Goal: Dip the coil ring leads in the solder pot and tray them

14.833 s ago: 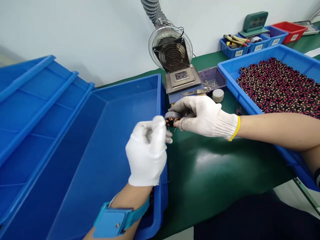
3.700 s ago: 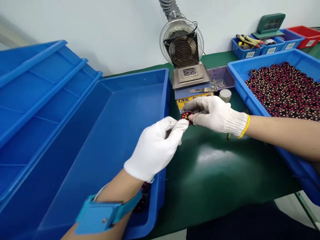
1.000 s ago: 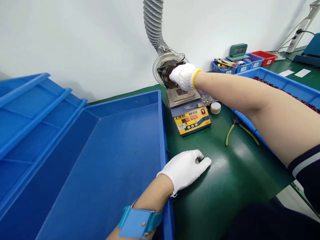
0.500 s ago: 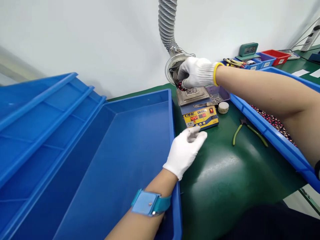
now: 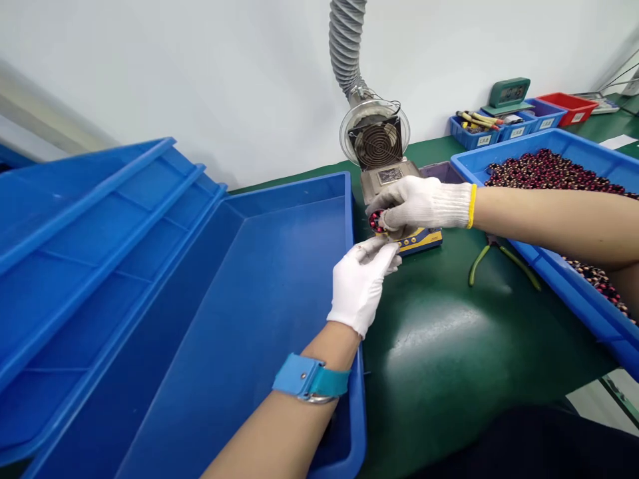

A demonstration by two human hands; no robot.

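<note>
My right hand [image 5: 412, 203], in a white knit glove with a yellow cuff, is closed on a small ring-shaped coil [image 5: 375, 221] wound in black and pink. It holds the coil in front of a solder pot [image 5: 422, 241] with a yellow and blue panel, hiding most of its display. My left hand [image 5: 360, 283], also gloved in white, is just below, its curled fingertips close to the right hand's fingers. What the left fingers pinch, if anything, is hidden. A fan guard [image 5: 379, 146] under a grey extraction hose [image 5: 348, 46] stands behind the pot.
A large blue tray [image 5: 269, 266] lies left, with stacked blue trays [image 5: 100, 226] beyond. Another blue tray [image 5: 544, 266] on the right holds many similar coils [image 5: 554, 173]. Green-handled pliers [image 5: 479, 266] lie on the green table. Small bins [image 5: 474, 136] and a clock [image 5: 509, 92] stand behind.
My right hand has come down and forward from the fan area with the coil. My left hand has moved up slightly to meet it, its fingers closing in. The view has shifted a little.
</note>
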